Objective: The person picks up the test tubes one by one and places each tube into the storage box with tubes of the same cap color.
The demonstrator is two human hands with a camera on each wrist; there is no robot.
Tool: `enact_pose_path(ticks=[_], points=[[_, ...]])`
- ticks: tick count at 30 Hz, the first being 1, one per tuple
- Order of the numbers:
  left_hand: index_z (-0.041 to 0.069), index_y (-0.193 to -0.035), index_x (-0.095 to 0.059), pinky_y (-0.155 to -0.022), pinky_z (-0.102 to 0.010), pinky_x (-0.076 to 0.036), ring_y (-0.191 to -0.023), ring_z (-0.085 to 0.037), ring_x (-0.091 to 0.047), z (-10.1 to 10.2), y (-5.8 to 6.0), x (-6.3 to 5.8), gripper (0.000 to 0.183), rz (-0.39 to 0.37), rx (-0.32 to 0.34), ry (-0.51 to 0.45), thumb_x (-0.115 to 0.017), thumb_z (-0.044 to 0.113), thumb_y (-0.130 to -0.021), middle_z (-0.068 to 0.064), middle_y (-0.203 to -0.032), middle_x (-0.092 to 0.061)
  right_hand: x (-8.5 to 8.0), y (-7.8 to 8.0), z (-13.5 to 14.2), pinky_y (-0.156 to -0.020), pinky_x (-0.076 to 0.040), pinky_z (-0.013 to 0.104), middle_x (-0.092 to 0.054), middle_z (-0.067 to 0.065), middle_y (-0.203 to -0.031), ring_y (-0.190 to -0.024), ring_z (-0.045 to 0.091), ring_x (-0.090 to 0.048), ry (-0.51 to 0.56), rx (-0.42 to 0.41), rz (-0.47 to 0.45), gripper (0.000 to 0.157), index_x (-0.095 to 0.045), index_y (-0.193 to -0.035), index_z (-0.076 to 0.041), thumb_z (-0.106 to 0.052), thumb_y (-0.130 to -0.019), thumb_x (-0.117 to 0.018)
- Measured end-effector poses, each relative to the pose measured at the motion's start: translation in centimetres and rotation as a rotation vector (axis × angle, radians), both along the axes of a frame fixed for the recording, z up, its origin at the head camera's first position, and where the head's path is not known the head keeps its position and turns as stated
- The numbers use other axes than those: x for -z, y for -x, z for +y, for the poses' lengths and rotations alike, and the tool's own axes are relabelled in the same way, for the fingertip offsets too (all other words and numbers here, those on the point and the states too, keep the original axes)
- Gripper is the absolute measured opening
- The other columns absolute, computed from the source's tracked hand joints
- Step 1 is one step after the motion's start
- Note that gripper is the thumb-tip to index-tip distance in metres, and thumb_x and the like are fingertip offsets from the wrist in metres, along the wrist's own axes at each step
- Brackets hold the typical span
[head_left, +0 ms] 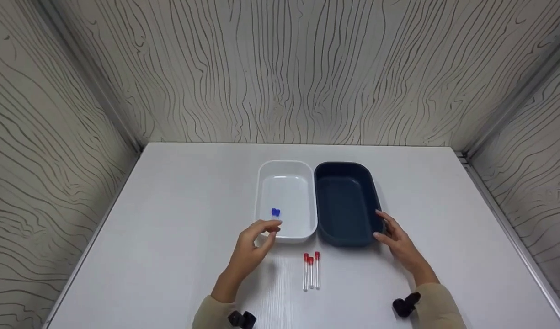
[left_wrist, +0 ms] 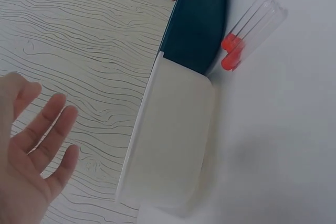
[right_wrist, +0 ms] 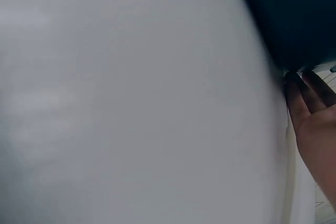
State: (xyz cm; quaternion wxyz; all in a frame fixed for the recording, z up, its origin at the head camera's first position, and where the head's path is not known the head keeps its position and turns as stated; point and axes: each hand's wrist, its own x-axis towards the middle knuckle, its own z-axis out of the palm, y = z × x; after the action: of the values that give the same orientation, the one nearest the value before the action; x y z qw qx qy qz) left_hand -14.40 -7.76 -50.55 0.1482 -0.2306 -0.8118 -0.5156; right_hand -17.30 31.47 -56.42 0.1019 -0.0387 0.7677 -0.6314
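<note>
My left hand point(head_left: 251, 249) hovers over the near left corner of a white dish point(head_left: 286, 239). Its fingers look loosely bent in the left wrist view, with nothing between them. Inside that dish lie two blue-capped tubes point(head_left: 275, 212), partly hidden by the hand. My right hand point(head_left: 399, 242) touches the near right side of a dark blue dish point(head_left: 348, 241) with its fingertips, and the right wrist view shows the fingers point(right_wrist: 296, 103) nearly straight against it. Three red-capped clear tubes point(head_left: 311, 273) lie on the table in front of the dishes.
The two dishes stand side by side on a white table point(head_left: 184, 205). Wood-patterned panels point(head_left: 280, 73) enclose the table at the back and both sides. Black wrist devices point(head_left: 405, 305) sit at the sleeves.
</note>
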Motion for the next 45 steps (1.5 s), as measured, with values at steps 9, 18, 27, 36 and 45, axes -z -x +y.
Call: enact_pose_path(ticks=[9, 18, 27, 36, 45], points=[[0.013, -0.114, -0.063, -0.088, -0.032, -0.052, -0.091, -0.010, -0.065, 1.2, -1.3, 1.2, 0.025, -0.172, 0.175, 0.106, -0.057, 0.020, -0.091, -0.003, -0.097, -0.071, -0.1, 0.1, 0.0, -0.091, -0.037, 0.003, -0.004, 0.016, -0.157, -0.131, -0.004, -0.031, 0.029, -0.020, 0.001, 0.066, -0.018, -0.147, -0.015, -0.010, -0.091, -0.053], [0.011, -0.118, -0.060, -0.084, -0.026, -0.051, -0.083, 0.000, -0.060, 2.2, -1.8, 3.4, 0.034, -0.418, 0.305, 0.241, -0.062, 0.025, -0.087, -0.001, -0.092, -0.069, 0.2, 0.2, -0.3, -0.090, -0.031, -0.001, 0.004, 0.015, -0.157, -0.144, 0.033, -0.003, 0.047, -0.008, -0.010, 0.070, -0.014, -0.148, -0.018, -0.010, -0.091, -0.054], [0.012, -0.118, -0.061, -0.074, -0.017, -0.049, -0.079, -0.008, -0.059, 2.1, -1.2, 5.4, 0.038, -0.484, 0.318, 0.270, -0.068, 0.023, -0.082, -0.005, -0.090, -0.067, 0.3, 0.0, -0.6, -0.090, -0.030, -0.001, 0.011, 0.014, -0.157, -0.145, 0.037, 0.006, 0.097, -0.023, -0.032, 0.074, -0.006, -0.149, -0.024, -0.010, -0.092, -0.051], [0.015, -0.121, -0.057, -0.070, -0.015, -0.045, -0.075, -0.005, -0.055, 2.6, -0.8, 5.4, 0.054, -0.503, 0.295, 0.342, -0.077, 0.027, -0.072, -0.005, -0.089, -0.067, 0.4, -0.1, -0.4, -0.089, -0.030, -0.002, 0.010, 0.013, -0.157, -0.145, 0.035, 0.006, 0.097, -0.012, -0.043, 0.074, -0.007, -0.149, -0.025, -0.011, -0.092, -0.052], [0.019, -0.129, -0.050, -0.068, -0.013, -0.040, -0.070, -0.001, -0.047, 3.2, -0.9, 5.4, 0.073, -0.465, 0.248, 0.418, -0.082, 0.033, -0.065, 0.000, -0.088, -0.064, 0.4, -0.1, -0.4, -0.090, -0.031, -0.002, 0.007, 0.014, -0.157, -0.145, 0.034, 0.004, 0.103, -0.003, -0.036, 0.074, -0.008, -0.149, -0.025, -0.009, -0.092, -0.052]])
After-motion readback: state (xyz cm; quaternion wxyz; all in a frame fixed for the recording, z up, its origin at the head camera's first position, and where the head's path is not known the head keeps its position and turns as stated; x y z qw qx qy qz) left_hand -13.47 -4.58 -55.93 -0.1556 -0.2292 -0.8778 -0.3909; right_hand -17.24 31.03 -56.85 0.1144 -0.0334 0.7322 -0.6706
